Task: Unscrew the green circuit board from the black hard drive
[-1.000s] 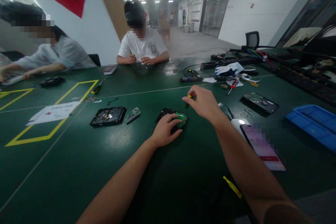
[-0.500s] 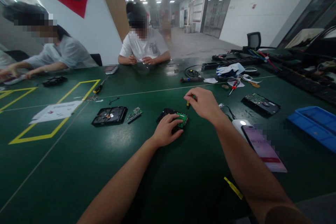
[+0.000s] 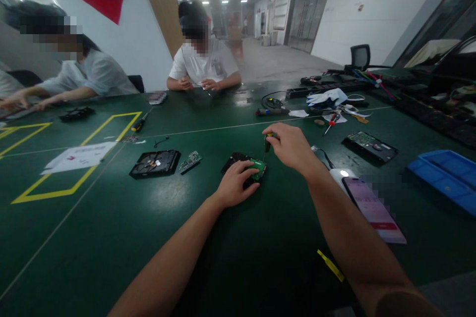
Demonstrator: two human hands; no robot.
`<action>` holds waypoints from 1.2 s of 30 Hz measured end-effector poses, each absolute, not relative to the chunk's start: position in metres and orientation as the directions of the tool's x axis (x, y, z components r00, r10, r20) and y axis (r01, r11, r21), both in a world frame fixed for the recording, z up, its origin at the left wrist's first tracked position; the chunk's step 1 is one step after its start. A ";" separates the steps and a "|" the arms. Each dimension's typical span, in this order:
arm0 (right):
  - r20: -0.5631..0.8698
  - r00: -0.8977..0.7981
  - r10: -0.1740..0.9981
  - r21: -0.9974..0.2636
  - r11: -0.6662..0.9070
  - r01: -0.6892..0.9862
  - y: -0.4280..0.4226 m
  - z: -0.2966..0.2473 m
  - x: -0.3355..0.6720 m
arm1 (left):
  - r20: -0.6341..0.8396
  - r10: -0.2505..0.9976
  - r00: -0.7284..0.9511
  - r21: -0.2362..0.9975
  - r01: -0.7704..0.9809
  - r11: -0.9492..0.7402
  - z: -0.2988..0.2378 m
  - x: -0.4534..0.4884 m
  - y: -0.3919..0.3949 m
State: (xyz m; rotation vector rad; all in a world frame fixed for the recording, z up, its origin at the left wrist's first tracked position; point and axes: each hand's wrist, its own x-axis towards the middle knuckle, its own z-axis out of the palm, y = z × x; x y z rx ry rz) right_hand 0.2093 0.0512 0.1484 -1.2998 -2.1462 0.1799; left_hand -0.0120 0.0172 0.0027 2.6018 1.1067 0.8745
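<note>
A black hard drive [image 3: 231, 160] with a green circuit board [image 3: 258, 166] on its upper face lies on the table in front of me. My left hand [image 3: 238, 184] holds it down, fingers over the top and thumb along the near side. My right hand [image 3: 292, 146] pinches a small screwdriver [image 3: 267, 145] with a dark and yellow handle. The screwdriver stands nearly upright, its tip at the board's right end; the exact contact point is too small to make out. To the left are a second hard drive [image 3: 155, 163] and a loose circuit board [image 3: 191, 161].
A phone [image 3: 374, 208], another hard drive [image 3: 370, 147] and a blue tray [image 3: 444, 176] are on the right. A red screwdriver [image 3: 332, 123] and gloves [image 3: 327, 98] lie farther back. Nearer is a yellow tool [image 3: 330, 265]. Two people sit across the green table [image 3: 122, 247].
The fingers of my right hand have shifted on the screwdriver, so more of its handle shows. My left hand and the hard drive stay in place.
</note>
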 end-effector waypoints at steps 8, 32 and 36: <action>0.434 -0.282 0.856 -0.393 0.461 0.796 0.051 0.146 0.208 | 0.447 0.704 0.552 0.371 0.601 -0.708 0.002 -0.012 0.018; 0.339 -0.325 0.883 -0.598 0.469 0.650 0.054 0.142 0.209 | 0.454 0.700 0.552 0.375 0.594 -0.712 0.003 -0.012 0.017; 0.322 -0.300 0.898 -0.648 0.440 0.621 0.059 0.138 0.212 | 0.454 0.701 0.550 0.377 0.595 -0.710 0.002 -0.013 0.018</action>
